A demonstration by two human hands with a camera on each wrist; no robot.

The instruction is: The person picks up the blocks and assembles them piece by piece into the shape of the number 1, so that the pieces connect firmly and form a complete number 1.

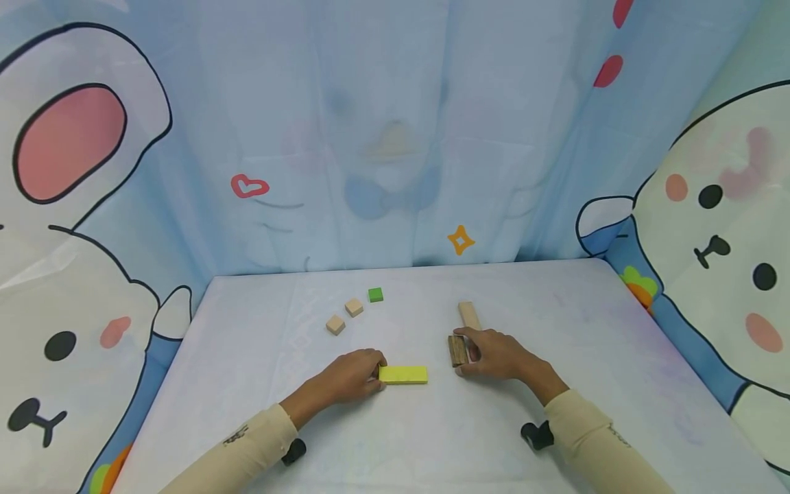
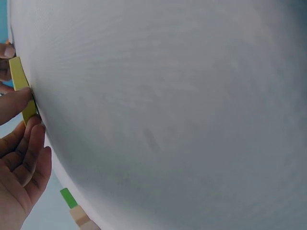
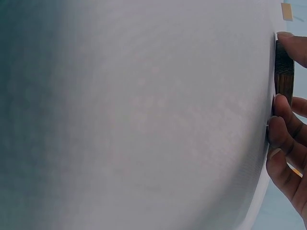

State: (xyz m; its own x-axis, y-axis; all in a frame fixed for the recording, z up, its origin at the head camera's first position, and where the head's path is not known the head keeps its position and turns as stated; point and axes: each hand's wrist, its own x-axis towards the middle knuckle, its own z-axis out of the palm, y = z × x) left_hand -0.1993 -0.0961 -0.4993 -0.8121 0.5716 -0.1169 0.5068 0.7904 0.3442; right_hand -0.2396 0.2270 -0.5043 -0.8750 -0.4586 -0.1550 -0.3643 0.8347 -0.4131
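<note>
Pale blue printed cloth [image 1: 265,103] backs my distant white-covered table [image 1: 420,446]. The left hand [image 1: 350,377] pinches a yellow oblong block [image 1: 404,374] by its left end; the right hand [image 1: 496,355] grips a dark-brown wooden block [image 1: 458,350] end to end, probably for steadiness. Beyond lie a pale wooden strip [image 1: 469,315], two tan cubes [image 1: 336,324] and a green block [image 1: 375,295].

Yellow block [image 1: 404,374]: bright oblong, lying straight across the lower middle of the frame, left end pinched by the left hand [image 1: 353,377].
Dark brown block [image 1: 457,350]: streaky-grained, running up the frame slightly aslant, right of the yellow one, ends pinched by the right hand [image 1: 498,354].
</note>
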